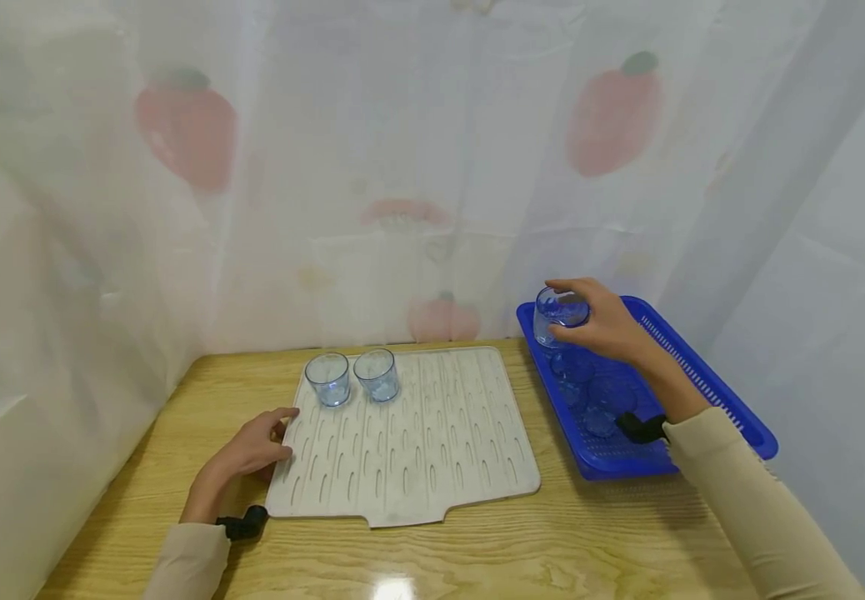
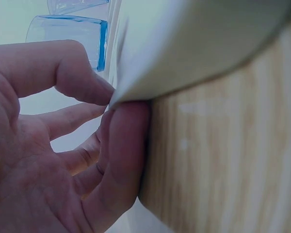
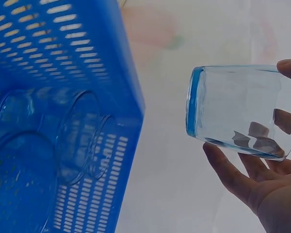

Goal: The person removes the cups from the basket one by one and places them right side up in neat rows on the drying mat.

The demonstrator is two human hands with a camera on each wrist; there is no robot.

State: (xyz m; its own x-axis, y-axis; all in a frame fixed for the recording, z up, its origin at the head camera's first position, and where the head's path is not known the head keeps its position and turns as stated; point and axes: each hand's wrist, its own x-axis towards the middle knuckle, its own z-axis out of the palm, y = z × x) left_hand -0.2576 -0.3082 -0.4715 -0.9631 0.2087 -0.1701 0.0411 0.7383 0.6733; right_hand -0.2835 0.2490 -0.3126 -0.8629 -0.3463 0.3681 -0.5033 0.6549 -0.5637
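Note:
My right hand [image 1: 603, 325] holds a clear blue-tinted drinking glass [image 1: 550, 321] above the far end of a blue plastic basket [image 1: 567, 429]. The right wrist view shows thumb and fingers round the upper part of the glass [image 3: 237, 111], its thick blue base apart from the basket wall [image 3: 131, 97]. More glasses [image 3: 77, 136] lie inside the basket. At the left edge of a pale drying mat [image 1: 417, 450], my left hand [image 1: 252, 446] pinches the mat's rim, as the left wrist view shows. Two similar glasses [image 1: 329, 382] [image 1: 377, 377] stand upright, side by side, on the mat's far left part.
A wooden table [image 1: 492, 550] bears the mat and the basket, with a strip of wood between them. White curtain-like sheeting [image 1: 402, 167] with strawberry prints rises behind the table and on both sides.

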